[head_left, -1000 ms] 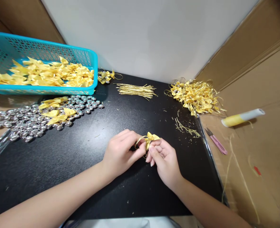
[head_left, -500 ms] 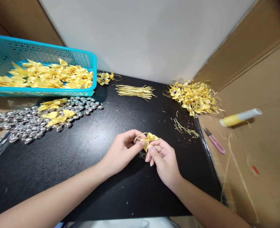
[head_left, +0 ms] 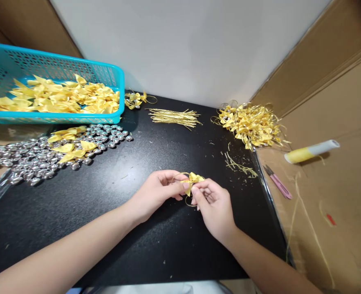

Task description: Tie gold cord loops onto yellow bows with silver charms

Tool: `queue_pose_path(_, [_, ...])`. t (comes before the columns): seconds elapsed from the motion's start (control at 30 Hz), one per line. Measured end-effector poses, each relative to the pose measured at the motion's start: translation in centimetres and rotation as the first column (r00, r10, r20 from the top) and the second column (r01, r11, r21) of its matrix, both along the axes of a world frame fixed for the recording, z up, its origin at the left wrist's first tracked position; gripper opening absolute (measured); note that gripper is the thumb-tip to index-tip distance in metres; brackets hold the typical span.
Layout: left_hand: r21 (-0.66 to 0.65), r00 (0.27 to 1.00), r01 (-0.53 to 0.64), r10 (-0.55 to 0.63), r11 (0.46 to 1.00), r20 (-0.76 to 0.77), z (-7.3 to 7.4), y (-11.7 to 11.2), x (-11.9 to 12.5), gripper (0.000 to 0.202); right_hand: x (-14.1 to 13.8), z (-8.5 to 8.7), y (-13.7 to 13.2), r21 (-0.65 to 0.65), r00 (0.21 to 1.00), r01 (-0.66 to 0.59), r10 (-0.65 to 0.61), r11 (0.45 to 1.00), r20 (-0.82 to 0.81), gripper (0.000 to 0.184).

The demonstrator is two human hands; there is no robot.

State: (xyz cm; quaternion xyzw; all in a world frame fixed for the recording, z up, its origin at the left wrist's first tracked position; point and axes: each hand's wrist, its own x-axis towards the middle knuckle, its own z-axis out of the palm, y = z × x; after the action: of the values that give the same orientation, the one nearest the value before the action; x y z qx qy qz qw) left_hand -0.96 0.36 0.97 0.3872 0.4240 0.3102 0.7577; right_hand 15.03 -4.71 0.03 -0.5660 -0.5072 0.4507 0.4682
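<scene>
- At the middle of the head view, over the near part of the black counter (head_left: 131,253), a yellow ribbon bow (head_left: 195,178) is held between the two hands.
- On its left side, the left hand (head_left: 160,190) has thumb and fingers closed on the bow, the thumb lying across the front.
- From the right, the right hand (head_left: 214,210) pinches the bow's lower edge between thumb and forefinger, with the other fingers curled in.
- Thin gold cord (head_left: 191,205) curves out above and below the bow.
- Along the far left stands a blue basket (head_left: 76,116) holding many more yellow bows (head_left: 70,96).
- Just in front of it lie silver beads (head_left: 36,159), with a few loose bows (head_left: 76,153) on top.
- Beside the basket's right end sits a small cluster of bows with cord loops (head_left: 134,100).
- Near the back lies a bundle of straight gold cords (head_left: 176,117).
- At the far right corner is a heap of looped bows (head_left: 254,124); cord scraps (head_left: 241,167) lie in front.
- Beyond the right edge lie pink-handled snips (head_left: 280,185) and a white-and-yellow roll (head_left: 312,152).
</scene>
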Motion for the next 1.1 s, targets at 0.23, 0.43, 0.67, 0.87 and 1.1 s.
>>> queue_pose_path(0.23, [0.004, 0.999, -0.048, 0.048, 0.999, 0.007, 0.2, 0.0, 0.3, 0.017, 0.3, 0.2, 0.3, 0.05, 0.995, -0.042, 0.037, 0.998, 0.097, 0.014])
queue_pose_path(0.43, [-0.047, 0.993, -0.111, 0.113, 0.993, 0.044, 0.2, 0.3, 0.2, 0.017, 1.0, 0.9, 0.9, 0.085, 0.982, -0.08, 0.064, 0.993, 0.176, 0.017])
queue_pose_path(0.67, [-0.033, 0.998, -0.037, 0.039, 0.999, 0.051, 0.0, 0.0, 0.2, 0.015, 0.8, 0.5, 0.7, 0.063, 0.985, -0.089, 0.078, 0.994, 0.155, 0.018])
queue_pose_path(0.87, [0.085, 0.994, -0.1, 0.104, 0.991, -0.043, 0.2, -0.3, 0.4, 0.015, 1.0, 1.1, 0.5, 0.541, 0.887, 0.005, -0.253, 0.841, 0.385, 0.009])
queue_pose_path(1.1, [0.471, 0.956, -0.072, 0.196, 0.879, -0.218, 0.2, -1.3, 0.5, 0.016, 0.7, 1.2, 0.3, 0.571, 0.797, -0.144, -0.247, 0.808, 0.551, 0.015])
